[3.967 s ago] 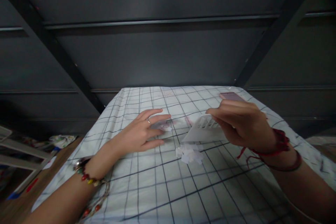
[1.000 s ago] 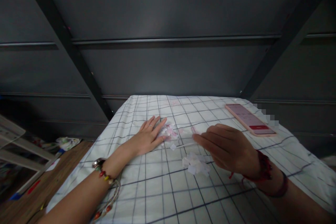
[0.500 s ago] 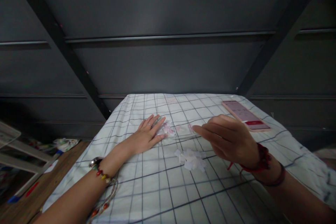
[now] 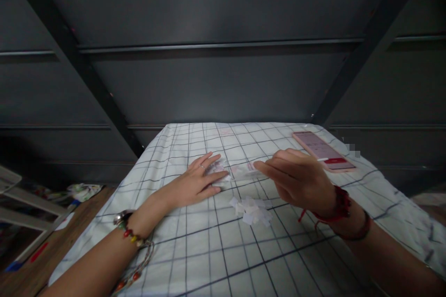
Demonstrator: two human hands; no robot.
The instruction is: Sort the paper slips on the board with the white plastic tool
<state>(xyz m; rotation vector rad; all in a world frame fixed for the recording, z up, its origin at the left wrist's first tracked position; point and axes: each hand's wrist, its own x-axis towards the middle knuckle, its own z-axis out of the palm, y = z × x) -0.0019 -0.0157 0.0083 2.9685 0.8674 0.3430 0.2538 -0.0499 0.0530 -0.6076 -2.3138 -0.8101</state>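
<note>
A clear plastic bag (image 4: 240,171) with pink marks and small pale pieces inside lies on the checked cloth between my hands. My left hand (image 4: 200,177) rests over its left end, fingers spread, a ring on one finger. At the bag's right end, my right hand (image 4: 296,176) is closed with thumb and fingertips together on its edge; the exact grip is partly hidden. Just nearer to me sits a loose pile of small white paper-like pieces (image 4: 252,210), touched by neither hand.
A pink-cased phone (image 4: 322,151) with its screen lit lies at the right, beyond my right hand. White cloth with dark grid lines (image 4: 195,250) covers the surface. Dark panels (image 4: 216,88) stand behind it. A pale frame (image 4: 28,213) is at the lower left.
My left hand's fingers have shifted slightly across the bag, with the index finger now farther right. My right hand keeps its closed pose at the bag's edge. The view has moved a little.
</note>
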